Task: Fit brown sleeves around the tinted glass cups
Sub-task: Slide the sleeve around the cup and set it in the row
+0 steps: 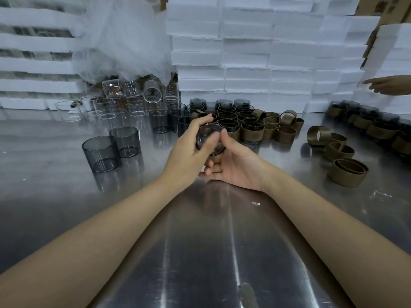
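The person holds one tinted glass cup point(209, 138) up off the table point(200, 241), its round end turned toward the camera. The left hand point(191, 150) curls over its top and left side, and the right hand point(235, 165) cups it from below with the thumb against its right edge. Whether a sleeve is already on it cannot be told, since the fingers cover the wall. The main risk is probably a slip: smooth glass held only by the fingertips could twist free if a tight sleeve is pushed on unevenly, and it would then drop onto the hard steel. Just behind the held cup stand the sleeved cups point(231, 121), so a fall or a sudden jerk could knock them together. Reaching to the right of the cup for loose sleeves point(287, 132) one-handed would weaken the hold. Bare cups point(111, 150) to its left are well apart and look safer.
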Demonstrator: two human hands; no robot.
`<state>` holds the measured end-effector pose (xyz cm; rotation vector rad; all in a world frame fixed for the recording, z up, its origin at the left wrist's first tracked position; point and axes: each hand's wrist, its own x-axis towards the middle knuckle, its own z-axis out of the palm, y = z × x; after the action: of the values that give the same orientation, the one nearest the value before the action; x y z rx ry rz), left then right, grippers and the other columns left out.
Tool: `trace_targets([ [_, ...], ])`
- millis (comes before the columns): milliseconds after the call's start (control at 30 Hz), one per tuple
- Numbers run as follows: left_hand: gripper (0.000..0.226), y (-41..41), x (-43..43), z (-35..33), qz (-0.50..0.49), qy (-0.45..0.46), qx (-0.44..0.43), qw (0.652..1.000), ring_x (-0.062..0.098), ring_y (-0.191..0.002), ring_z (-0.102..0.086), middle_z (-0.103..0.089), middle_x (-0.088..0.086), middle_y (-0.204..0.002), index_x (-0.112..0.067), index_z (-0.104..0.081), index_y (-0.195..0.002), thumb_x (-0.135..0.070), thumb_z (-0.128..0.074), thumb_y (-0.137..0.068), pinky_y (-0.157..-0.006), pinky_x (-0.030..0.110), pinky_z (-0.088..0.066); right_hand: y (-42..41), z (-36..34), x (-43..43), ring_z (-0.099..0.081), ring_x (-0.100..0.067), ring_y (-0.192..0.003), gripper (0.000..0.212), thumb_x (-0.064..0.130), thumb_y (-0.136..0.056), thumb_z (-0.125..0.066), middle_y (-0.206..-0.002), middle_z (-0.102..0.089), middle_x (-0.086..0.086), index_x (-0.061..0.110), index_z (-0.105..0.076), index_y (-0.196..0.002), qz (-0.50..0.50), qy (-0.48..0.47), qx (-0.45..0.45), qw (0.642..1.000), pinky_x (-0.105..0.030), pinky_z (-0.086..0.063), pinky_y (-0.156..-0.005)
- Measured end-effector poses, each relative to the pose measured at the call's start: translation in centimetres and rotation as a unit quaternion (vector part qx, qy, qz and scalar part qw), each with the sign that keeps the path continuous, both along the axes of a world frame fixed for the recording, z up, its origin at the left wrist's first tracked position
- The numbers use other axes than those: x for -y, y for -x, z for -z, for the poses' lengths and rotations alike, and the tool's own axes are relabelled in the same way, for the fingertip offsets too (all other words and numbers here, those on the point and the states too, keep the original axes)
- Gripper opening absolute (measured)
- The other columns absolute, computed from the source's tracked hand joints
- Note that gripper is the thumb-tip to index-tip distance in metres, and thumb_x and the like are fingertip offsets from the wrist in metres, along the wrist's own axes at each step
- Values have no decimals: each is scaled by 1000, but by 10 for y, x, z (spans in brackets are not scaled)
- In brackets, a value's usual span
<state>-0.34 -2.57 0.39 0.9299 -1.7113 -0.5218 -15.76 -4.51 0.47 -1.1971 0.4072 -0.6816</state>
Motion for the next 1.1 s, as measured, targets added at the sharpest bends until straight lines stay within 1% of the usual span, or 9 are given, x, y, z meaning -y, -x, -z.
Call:
trace_targets([
  [267, 32, 2, 0, -4, -62, 63, -39, 995, 6, -69, -62, -67, -5, -80, -16, -66, -116, -29, -39, -105, -62, 17, -42, -6, -3, -6, -58, -17, -59, 36, 33, -88, -63, -64, -54, -5, 11, -52, -115, 75, 20, -60, 995, -38, -56, -87],
  [400, 29, 5, -2, -4, -74, 80, -83, 991, 0, -106, -62, -68, -3, -119, -10, -64, -120, -13, -40, -105, -91, 18, -47, -10, -2, -5, -56, -14, -58, 31, 13, -85, -71, -70, -54, -3, 10, -51, -108, 179, 48, -76, 980, -37, -58, -80],
  [500, 35, 5, -4, -4, -35, 172, 92, 980, 10, -132, -48, -53, -1, -140, -6, -56, -134, -5, -46, -100, -113, 25, -35, -6, 2, 4, -56, -5, -64, 35, 6, -85, -71, -84, -56, 2, 9, -50, -112, 318, 214, -198, 902, -26, -54, -69],
  [567, 39, 13, -7, 0, -37, 200, 257, 945, 14, -142, -34, -47, 1, -148, -8, -53, -138, -16, -45, -101, -121, 34, -21, -4, 1, 4, -58, 1, -78, 33, 5, -95, -56, -102, -56, 0, 6, -46, -126, 322, 284, -236, 872, -16, -50, -77],
  [633, 47, 21, -9, 2, -54, 174, 308, 934, 13, -149, -17, -32, 1, -157, -9, -41, -147, -26, -39, -103, -123, 37, -9, -1, 3, 3, -61, -6, -98, 43, 9, -96, -51, -115, -58, -4, 9, -38, -137, 319, 337, -262, 846, -22, -49, -89],
  [700, 54, 22, -10, 2, -74, 125, 279, 949, 10, -151, -2, -13, -1, -163, -10, -23, -154, -32, -35, -105, -124, 32, -5, 1, 4, -1, -65, -17, -94, 50, 14, -86, -62, -109, -66, -3, 13, -42, -131, 332, 414, -335, 779, -36, -53, -85],
  [833, 71, 14, -8, 2, -88, 35, 225, 970, 7, -150, 2, 4, -4, -165, -15, 0, -156, -45, -36, -102, -119, 20, -5, -1, 6, -3, -59, -21, -63, 38, 18, -77, -68, -69, -58, 2, 15, -36, -96, 304, 469, -377, 739, -42, -47, -57],
  [1000, 59, 11, -6, -2, -74, -128, -14, 989, 8, -139, -36, -33, -11, -156, -30, -21, -154, -52, -33, -101, -114, 33, -31, -5, 5, -6, -54, -7, -61, 52, 31, -74, -78, -70, -53, 12, 22, -32, -98, 256, 494, -391, 733, -30, -41, -56],
  [1100, 38, 10, -1, -7, -55, -199, -169, 964, 12, -116, -60, -64, -9, -126, -37, -54, -127, -51, -28, -103, -103, 40, -47, -8, 4, -9, -56, 3, -65, 51, 32, -75, -80, -72, -58, 20, 33, -32, -91, 241, 462, -373, 768, -18, -41, -57],
])
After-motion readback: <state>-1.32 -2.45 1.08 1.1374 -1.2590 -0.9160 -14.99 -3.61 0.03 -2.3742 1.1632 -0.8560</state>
